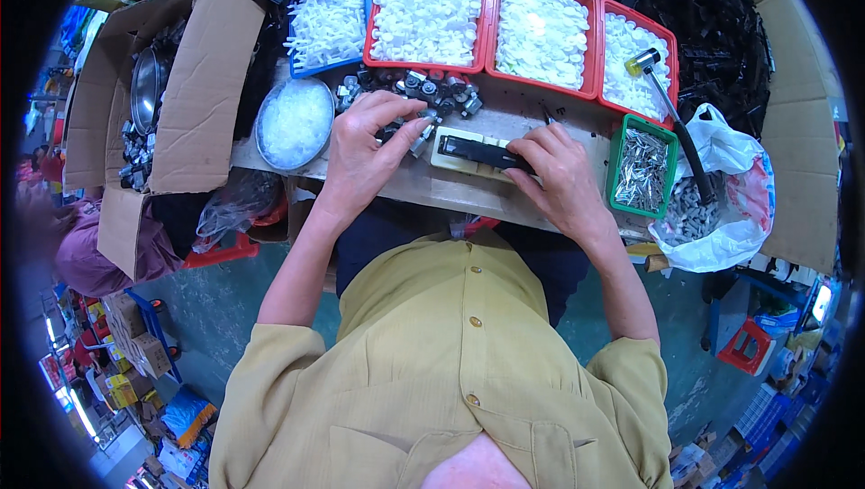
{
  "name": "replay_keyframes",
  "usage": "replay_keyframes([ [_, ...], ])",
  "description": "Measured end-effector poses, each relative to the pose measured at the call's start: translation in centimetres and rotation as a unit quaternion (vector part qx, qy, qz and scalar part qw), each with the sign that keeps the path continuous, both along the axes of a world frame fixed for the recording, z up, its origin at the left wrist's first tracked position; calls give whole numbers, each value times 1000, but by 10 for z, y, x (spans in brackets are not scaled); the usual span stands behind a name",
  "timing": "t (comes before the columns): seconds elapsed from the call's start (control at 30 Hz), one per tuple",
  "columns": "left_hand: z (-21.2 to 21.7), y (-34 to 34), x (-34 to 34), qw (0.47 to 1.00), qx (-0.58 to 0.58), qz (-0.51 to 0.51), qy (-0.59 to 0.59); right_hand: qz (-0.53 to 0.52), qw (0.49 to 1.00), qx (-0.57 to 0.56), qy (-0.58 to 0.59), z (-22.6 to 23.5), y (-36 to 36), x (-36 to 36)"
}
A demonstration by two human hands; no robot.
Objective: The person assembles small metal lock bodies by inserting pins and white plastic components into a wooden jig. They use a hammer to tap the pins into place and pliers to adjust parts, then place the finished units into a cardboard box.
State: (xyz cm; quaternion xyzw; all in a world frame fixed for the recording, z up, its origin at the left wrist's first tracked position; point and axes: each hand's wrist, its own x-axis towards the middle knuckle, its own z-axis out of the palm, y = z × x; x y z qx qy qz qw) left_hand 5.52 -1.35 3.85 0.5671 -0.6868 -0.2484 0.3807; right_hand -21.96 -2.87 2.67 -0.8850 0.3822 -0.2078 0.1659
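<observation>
Black strip (487, 154) lies on a cream jig (450, 149) at the worktop's (423, 185) middle front edge, pinned under the right hand (560, 174), fingers pressed together on it; left hand (365, 149) pinches a small metal part (422, 135) beside the jig; seemingly a fitting step, calling next for careful lining-up; behind, a metal-parts heap (423, 88), red trays (423, 12) of white pieces; a green tray (641, 169) sits right.

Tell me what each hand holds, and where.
Left hand: small dark metal part, pinched in the fingers. Right hand: fingers press the black bar at its right end.
</observation>
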Motion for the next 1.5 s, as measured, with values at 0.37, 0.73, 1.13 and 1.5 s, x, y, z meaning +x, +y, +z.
replay_keyframes([
  [0.37,-9,6,-20,994,-84,-48,-47,-7,998,0,58,0,-2,11],
  [0.73,-44,5,-57,954,-181,-184,-155,-50,997,-20,-53,14,-28,-20],
  [1.13,-47,2,-58,941,-214,-194,-177,-328,912,-137,205,4,-91,-155],
  [1.5,-50,2,-54,936,-217,-202,-189,-162,985,56,5,25,18,-67],
])
